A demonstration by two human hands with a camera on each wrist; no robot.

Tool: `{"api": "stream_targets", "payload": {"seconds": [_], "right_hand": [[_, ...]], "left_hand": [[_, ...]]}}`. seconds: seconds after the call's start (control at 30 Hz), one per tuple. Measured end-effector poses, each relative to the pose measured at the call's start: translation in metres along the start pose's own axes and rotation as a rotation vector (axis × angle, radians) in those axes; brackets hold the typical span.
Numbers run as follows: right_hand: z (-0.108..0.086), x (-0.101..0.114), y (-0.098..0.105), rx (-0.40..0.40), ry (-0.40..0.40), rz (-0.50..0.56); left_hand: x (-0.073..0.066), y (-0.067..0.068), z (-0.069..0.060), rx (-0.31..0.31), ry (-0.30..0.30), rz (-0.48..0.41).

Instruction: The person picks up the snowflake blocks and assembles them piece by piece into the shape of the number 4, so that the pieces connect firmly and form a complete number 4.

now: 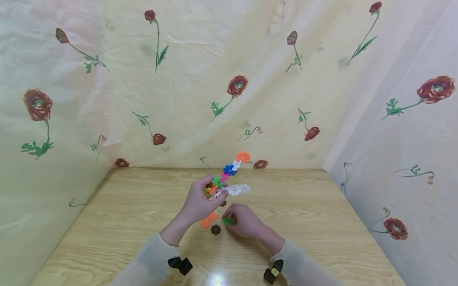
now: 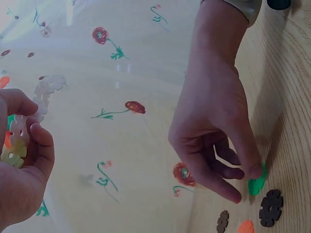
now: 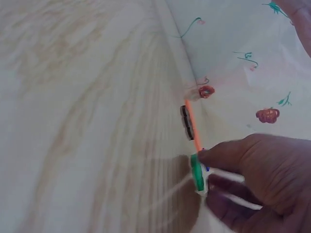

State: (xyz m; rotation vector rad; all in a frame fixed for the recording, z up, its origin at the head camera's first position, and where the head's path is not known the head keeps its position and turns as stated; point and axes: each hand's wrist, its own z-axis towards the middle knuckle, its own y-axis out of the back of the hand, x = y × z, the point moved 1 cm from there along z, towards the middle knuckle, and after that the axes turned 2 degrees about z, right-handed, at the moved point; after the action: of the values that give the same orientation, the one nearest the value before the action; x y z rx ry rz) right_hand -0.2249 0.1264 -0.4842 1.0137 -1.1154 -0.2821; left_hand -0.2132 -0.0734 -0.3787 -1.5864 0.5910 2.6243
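The wood-grain worktop (image 1: 307,206) bears orange discs (image 1: 205,223) and a dark disc (image 1: 216,230) about midway between its left and right edges; a second dark disc (image 1: 223,203) lies nearer the back edge.

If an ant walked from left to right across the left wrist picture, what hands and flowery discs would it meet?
Left hand → smaller-looking dark disc → orange disc → larger-looking dark disc. I left out the right hand and green disc because they overlap others along the way.
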Motion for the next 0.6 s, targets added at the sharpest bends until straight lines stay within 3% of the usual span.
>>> {"api": "stream_targets", "payload": {"seconds": [0.2,0.4,0.6], "right_hand": [[0.0,0.0,0.001,0.026,-0.003,-0.028],[-0.001,0.0,0.005,0.036,-0.04,-0.013],[-0.003,-0.006,0.011,-0.011,-0.079,0.033]], "left_hand": [[0.0,0.001,0.0,0.006,0.018,0.007],[0.0,0.002,0.0,0.006,-0.008,-0.003],[0.001,0.004,-0.001,0.005,-0.024,-0.013]]}}
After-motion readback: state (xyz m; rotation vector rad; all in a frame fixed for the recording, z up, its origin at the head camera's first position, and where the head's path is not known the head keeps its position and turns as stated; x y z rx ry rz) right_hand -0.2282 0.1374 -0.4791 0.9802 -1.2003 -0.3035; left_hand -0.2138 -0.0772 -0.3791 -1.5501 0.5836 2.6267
